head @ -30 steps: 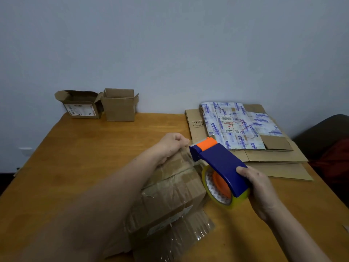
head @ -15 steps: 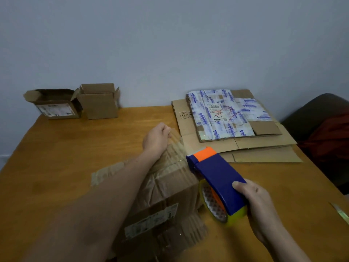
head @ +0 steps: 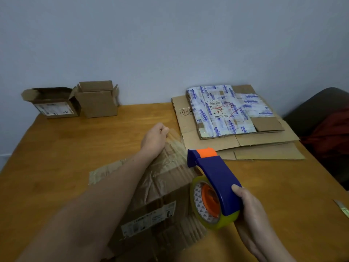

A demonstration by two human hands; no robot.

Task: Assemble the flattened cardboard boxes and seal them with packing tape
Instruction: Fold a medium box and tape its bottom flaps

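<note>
Left hand (head: 154, 138) is curled into a fist over the far end of the cardboard box (head: 170, 186). Its fingers are closed on that edge, where wrinkled clear tape rises against the knuckles; I cannot tell whether tape is pinched as well. Right hand (head: 251, 214) is wrapped round the back of the blue and orange tape dispenser (head: 217, 178), thumb on top. The dispenser's nose points away, just beside the box's right side, and its yellowish tape roll (head: 205, 205) hangs low next to the box.

The box lies near the front of the wooden counter (head: 75, 148), glossy with old tape, a white label (head: 149, 220) on its near face. The left forearm lies across it and hides much of its top, and the dispenser covers part of its right edge.

Beyond the dispenser, at the far right, is a stack of flattened boxes (head: 236, 144), the top one covered in white tape with blue print. At the far left, against the wall, two small open boxes (head: 98, 103) stand side by side, flaps up. A dark chair (head: 317, 110) with a red cloth (head: 332, 133) is off the right edge. A thin pale object (head: 341, 208) lies at the right edge; it is too small to identify.
</note>
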